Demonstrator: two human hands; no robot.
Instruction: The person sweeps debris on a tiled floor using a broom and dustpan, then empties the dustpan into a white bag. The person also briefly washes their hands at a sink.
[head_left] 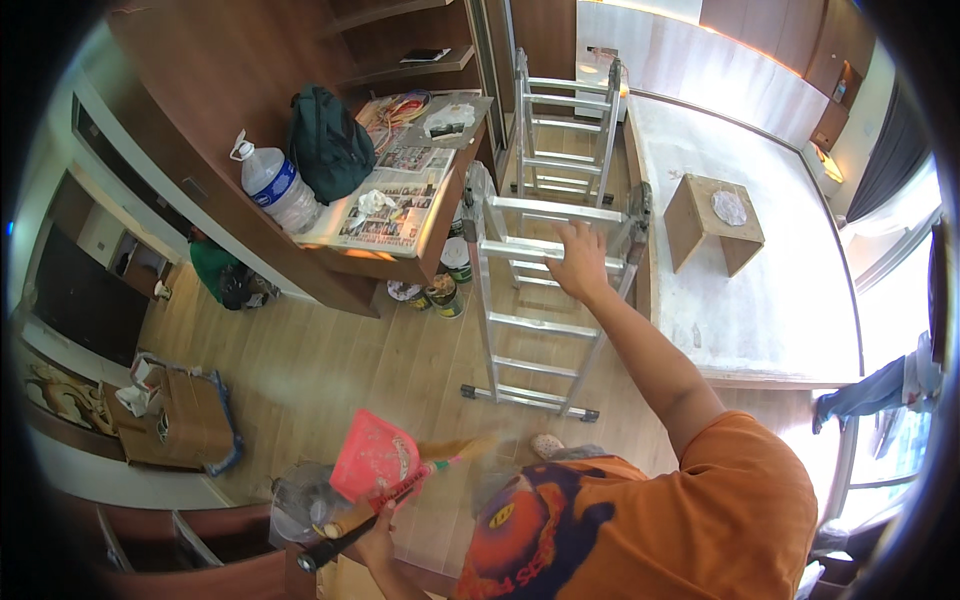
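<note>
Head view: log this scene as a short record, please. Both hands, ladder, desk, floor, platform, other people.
Left hand: grips the broom by its black handle; red dustpan beside it
Right hand: fingers spread at the near ladder, upper rungs; contact unclear
Desk: bottle, dark backpack, newspaper
Floor: cans by the desk
Platform: wooden stand
Others: person in green at left, partly hidden

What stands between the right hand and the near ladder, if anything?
Nothing visible does. The right hand appears in front of the upper part of the near ladder, with no other object between them. Whether it touches the metal, I cannot tell from this view.
</note>
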